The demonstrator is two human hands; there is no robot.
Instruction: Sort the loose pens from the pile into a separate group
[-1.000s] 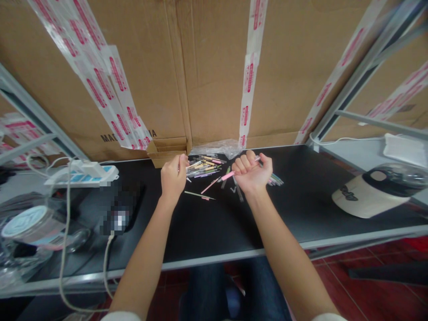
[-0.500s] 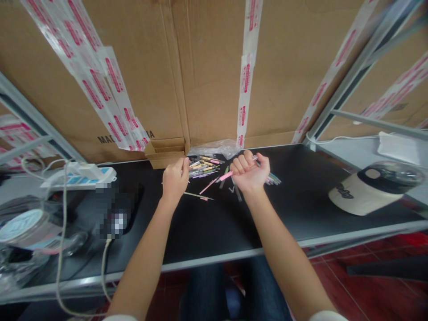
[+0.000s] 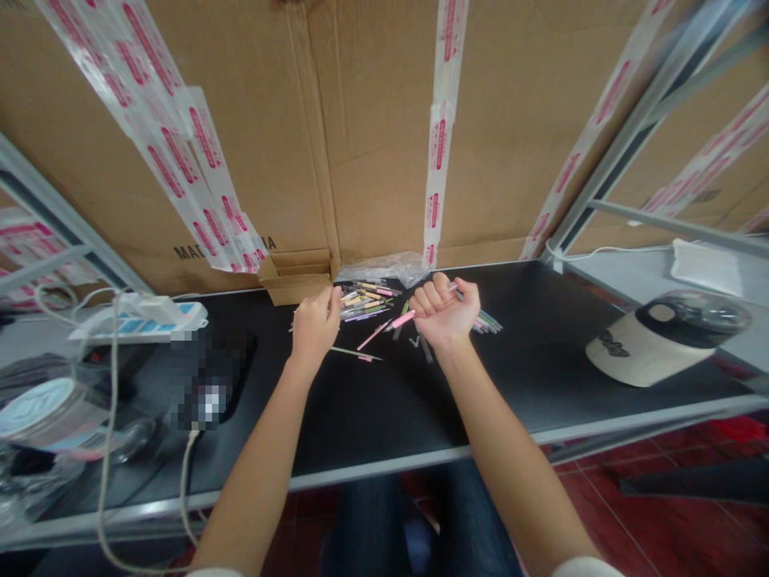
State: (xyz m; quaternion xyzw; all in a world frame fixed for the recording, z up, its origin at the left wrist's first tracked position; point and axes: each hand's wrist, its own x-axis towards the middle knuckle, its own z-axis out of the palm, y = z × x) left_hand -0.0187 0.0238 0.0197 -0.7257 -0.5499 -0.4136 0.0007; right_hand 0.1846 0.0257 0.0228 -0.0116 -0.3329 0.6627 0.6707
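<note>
My right hand [image 3: 448, 308] is closed around a pink pen [image 3: 404, 319], its tip pointing left and its other end showing by the thumb. My left hand [image 3: 316, 327] is closed, its back towards me; whatever it holds is hidden. Between and behind the hands lies a loose pile of pens and pen parts [image 3: 368, 303]. A thin pink piece [image 3: 373, 335] and a slim light-green rod [image 3: 354, 353] lie in front of the pile. To the right of my right hand, a bunch of pens [image 3: 488, 323] is partly hidden.
Behind my left hand stands a small open cardboard box [image 3: 295, 287], with clear plastic wrap [image 3: 396, 266] beside it. At left are a power strip [image 3: 144, 319], a cable and a round tub [image 3: 45, 413]. A cream-coloured appliance [image 3: 646, 349] stands at right.
Almost nothing has moved. My right hand has tilted slightly with the pink pen still in it, and the view has shifted a little.
</note>
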